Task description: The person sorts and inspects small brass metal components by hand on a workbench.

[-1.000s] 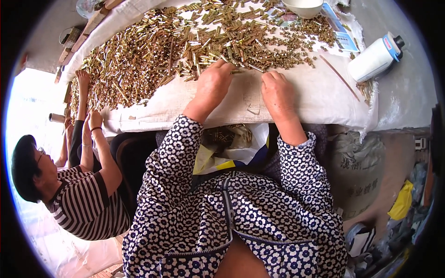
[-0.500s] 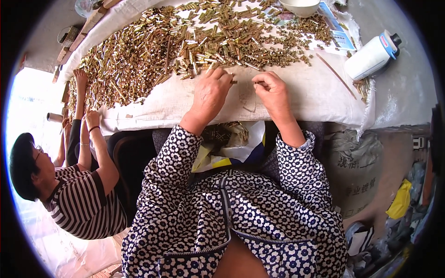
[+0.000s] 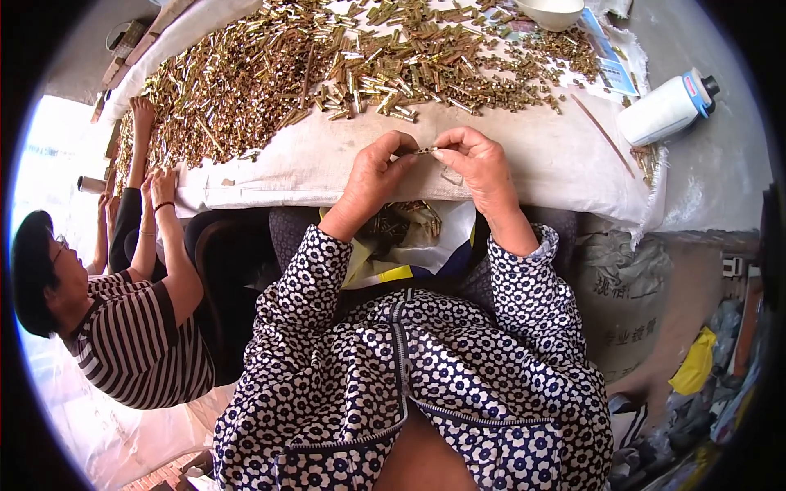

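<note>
Pale cloth (image 3: 548,164), broad margin between golden pieces (image 3: 278,78) and near edge (image 3: 270,203).

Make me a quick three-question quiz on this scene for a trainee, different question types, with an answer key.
1. True or false: The white bottle is to the right of the white bowl.
2. What is between the fingertips of the left hand and right hand?
A) The thin brown stick
B) A small piece
C) The white bowl
3. Fill in the word: The co-worker at the left wears a ____ top.

Key: 1. True. 2. B. 3. Striped.
</note>
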